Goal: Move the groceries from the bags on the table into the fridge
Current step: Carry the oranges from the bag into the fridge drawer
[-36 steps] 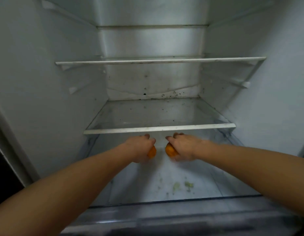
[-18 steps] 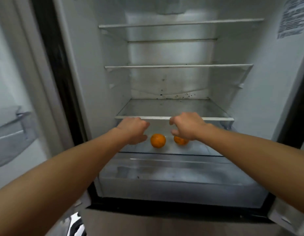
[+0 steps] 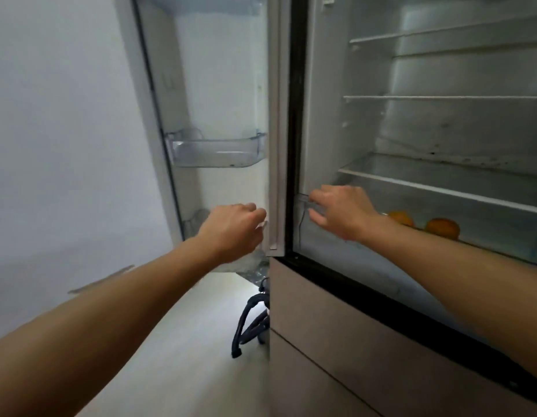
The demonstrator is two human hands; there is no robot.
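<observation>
Two oranges (image 3: 443,227) (image 3: 400,217) lie side by side on the lowest glass shelf of the open fridge (image 3: 441,176), at the right. My right hand (image 3: 341,210) hovers in front of that shelf's left end, fingers loosely spread, holding nothing. My left hand (image 3: 234,228) is further left, in front of the open fridge door (image 3: 273,145) near its lower edge, fingers loosely curled and empty. Both forearms reach in from the bottom corners. The bags and table are out of view.
The door (image 3: 219,85) swings open to the left and carries a clear plastic bin (image 3: 216,152). A white wall (image 3: 65,130) stands at the left. A black cable (image 3: 252,323) lies on the pale floor beside the fridge's lower drawers (image 3: 336,341).
Both hands let go of the oranges, which now rest on the lowest shelf, and drew back out of the fridge. My view swung left toward the open door.
</observation>
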